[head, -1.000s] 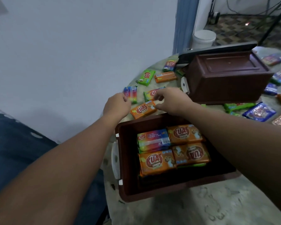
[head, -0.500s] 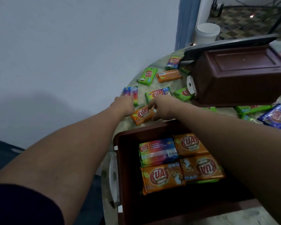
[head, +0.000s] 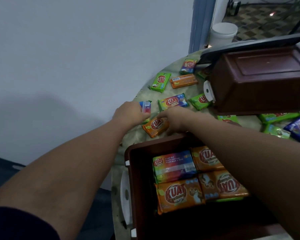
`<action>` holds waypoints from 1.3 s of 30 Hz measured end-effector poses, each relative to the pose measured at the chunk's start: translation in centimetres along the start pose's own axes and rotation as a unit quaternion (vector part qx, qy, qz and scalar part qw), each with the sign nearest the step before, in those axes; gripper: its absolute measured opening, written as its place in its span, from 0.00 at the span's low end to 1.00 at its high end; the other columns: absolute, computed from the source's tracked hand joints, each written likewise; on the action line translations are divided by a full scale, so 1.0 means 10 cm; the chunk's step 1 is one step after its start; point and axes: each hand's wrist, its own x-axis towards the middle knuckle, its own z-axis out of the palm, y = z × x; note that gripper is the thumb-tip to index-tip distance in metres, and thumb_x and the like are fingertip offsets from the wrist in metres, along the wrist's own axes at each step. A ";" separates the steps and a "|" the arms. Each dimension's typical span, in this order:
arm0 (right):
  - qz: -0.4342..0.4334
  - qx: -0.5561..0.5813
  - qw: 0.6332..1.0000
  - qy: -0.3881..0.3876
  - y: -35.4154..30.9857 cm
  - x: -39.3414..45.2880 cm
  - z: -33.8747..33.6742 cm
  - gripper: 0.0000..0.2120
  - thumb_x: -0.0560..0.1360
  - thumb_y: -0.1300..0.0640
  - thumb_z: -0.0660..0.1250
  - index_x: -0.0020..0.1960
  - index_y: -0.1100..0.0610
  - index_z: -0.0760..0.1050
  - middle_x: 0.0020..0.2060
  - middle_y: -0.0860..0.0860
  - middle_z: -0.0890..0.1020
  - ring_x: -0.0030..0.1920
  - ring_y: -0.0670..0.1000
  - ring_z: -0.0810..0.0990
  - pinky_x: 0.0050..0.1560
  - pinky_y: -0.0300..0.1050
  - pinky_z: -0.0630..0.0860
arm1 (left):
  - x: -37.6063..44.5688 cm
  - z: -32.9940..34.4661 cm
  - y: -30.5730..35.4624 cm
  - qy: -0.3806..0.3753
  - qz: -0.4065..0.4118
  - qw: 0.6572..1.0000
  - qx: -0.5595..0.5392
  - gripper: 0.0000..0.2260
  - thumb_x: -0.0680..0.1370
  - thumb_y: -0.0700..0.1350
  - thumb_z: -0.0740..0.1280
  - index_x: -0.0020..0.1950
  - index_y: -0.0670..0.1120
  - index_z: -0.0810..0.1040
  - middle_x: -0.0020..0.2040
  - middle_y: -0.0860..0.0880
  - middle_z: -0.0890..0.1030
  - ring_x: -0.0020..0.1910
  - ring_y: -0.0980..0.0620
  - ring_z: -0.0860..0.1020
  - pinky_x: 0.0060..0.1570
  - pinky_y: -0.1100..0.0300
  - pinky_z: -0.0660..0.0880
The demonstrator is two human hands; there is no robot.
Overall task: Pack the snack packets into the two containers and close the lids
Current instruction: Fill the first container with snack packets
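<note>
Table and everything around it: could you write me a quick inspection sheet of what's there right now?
Surface: marbled table.
Job's things: open brown container part filled with packets; second brown container behind; loose snack packets, among them an orange packet.
Clutter: nothing seen.
Hands: left hand holds a rainbow packet; right hand touches the orange packet.
Cables: dark cables on far floor.
Surroundings: white bucket, pale wall.

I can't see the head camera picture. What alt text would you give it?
A person's left hand holds a rainbow packet while the right hand touches an orange packet on a table. Nearer, an open brown container holds four packets on top; behind stand a second brown container and scattered packets.
</note>
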 end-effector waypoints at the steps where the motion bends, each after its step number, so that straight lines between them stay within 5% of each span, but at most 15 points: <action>1: -0.006 -0.012 1.000 -0.016 -0.02 0.01 0.01 0.38 0.74 0.55 0.76 0.79 0.44 0.63 0.72 0.53 0.73 0.70 0.58 0.72 0.67 0.54 0.74 | 0.01 0.00 -0.01 0.008 -0.025 0.999 -0.039 0.20 0.71 0.65 0.71 0.38 0.48 0.76 0.39 0.47 0.80 0.40 0.48 0.79 0.35 0.57 0.71; 6: -0.014 -0.076 0.996 -0.041 -0.01 0.04 0.06 0.39 0.76 0.48 0.73 0.81 0.40 0.56 0.77 0.54 0.67 0.73 0.60 0.69 0.69 0.57 0.71 | 0.03 0.05 -0.05 0.006 -0.110 0.981 -0.160 0.28 0.67 0.63 0.78 0.55 0.48 0.74 0.48 0.48 0.79 0.47 0.48 0.79 0.44 0.53 0.76; 11: 0.006 -0.139 0.990 0.002 -0.02 0.04 0.04 0.34 0.76 0.44 0.72 0.78 0.42 0.63 0.71 0.54 0.71 0.69 0.60 0.72 0.61 0.58 0.75 | 0.06 0.08 0.04 -0.028 -0.159 0.966 -0.202 0.35 0.64 0.59 0.82 0.63 0.46 0.70 0.55 0.46 0.78 0.54 0.44 0.79 0.56 0.47 0.78; 15: 0.038 -0.159 0.986 0.018 0.00 0.08 0.08 0.24 0.76 0.46 0.71 0.70 0.49 0.74 0.66 0.54 0.74 0.66 0.60 0.73 0.59 0.58 0.74 | 0.06 0.09 0.08 -0.055 -0.189 0.924 -0.329 0.24 0.66 0.46 0.83 0.52 0.45 0.73 0.48 0.46 0.78 0.51 0.45 0.79 0.55 0.51 0.79; 18: 0.045 -0.148 0.988 0.016 0.04 0.06 0.08 0.25 0.75 0.46 0.73 0.69 0.51 0.74 0.68 0.56 0.70 0.69 0.61 0.69 0.62 0.60 0.73 | 0.06 0.15 0.14 -0.057 -0.177 0.899 -0.396 0.21 0.68 0.39 0.78 0.57 0.45 0.75 0.53 0.44 0.80 0.51 0.45 0.80 0.51 0.50 0.82; 23: 0.019 -0.135 0.991 -0.009 0.06 0.09 0.09 0.24 0.77 0.51 0.71 0.71 0.51 0.73 0.68 0.56 0.72 0.66 0.60 0.73 0.63 0.57 0.75 | 0.00 0.18 0.21 -0.007 -0.148 0.940 -0.309 0.06 0.77 0.40 0.64 0.43 0.48 0.69 0.42 0.46 0.73 0.44 0.45 0.75 0.46 0.55 0.75; 25: 0.002 -0.133 0.991 -0.015 0.05 0.09 0.09 0.23 0.78 0.54 0.70 0.72 0.49 0.72 0.67 0.56 0.74 0.65 0.59 0.75 0.60 0.54 0.75 | -0.02 0.17 0.20 0.002 -0.154 0.946 -0.285 0.04 0.78 0.41 0.62 0.50 0.45 0.68 0.44 0.45 0.73 0.46 0.43 0.76 0.45 0.52 0.75; 30: 0.027 -0.102 0.994 -0.005 0.02 0.08 0.09 0.21 0.77 0.55 0.70 0.68 0.56 0.74 0.63 0.56 0.78 0.61 0.59 0.79 0.58 0.53 0.78 | -0.01 0.08 0.19 -0.034 -0.169 0.930 -0.326 0.28 0.77 0.44 0.62 0.73 0.44 0.52 0.48 0.43 0.72 0.52 0.42 0.78 0.48 0.48 0.77; 35: 0.077 0.026 0.992 0.093 0.08 -0.04 0.05 0.37 0.66 0.45 0.80 0.67 0.56 0.66 0.58 0.55 0.77 0.58 0.59 0.78 0.53 0.52 0.78 | -0.10 -0.05 0.20 -0.041 -0.178 0.898 -0.401 0.41 0.67 0.56 0.66 0.76 0.46 0.55 0.63 0.42 0.73 0.58 0.43 0.76 0.39 0.56 0.71; 39: 0.096 0.058 0.977 0.180 0.12 -0.17 -0.03 0.38 0.65 0.43 0.78 0.67 0.55 0.63 0.62 0.59 0.74 0.63 0.61 0.72 0.60 0.55 0.74 | -0.20 -0.19 0.24 -0.030 -0.135 0.902 -0.409 0.39 0.66 0.58 0.66 0.73 0.47 0.58 0.62 0.42 0.76 0.54 0.45 0.78 0.35 0.57 0.70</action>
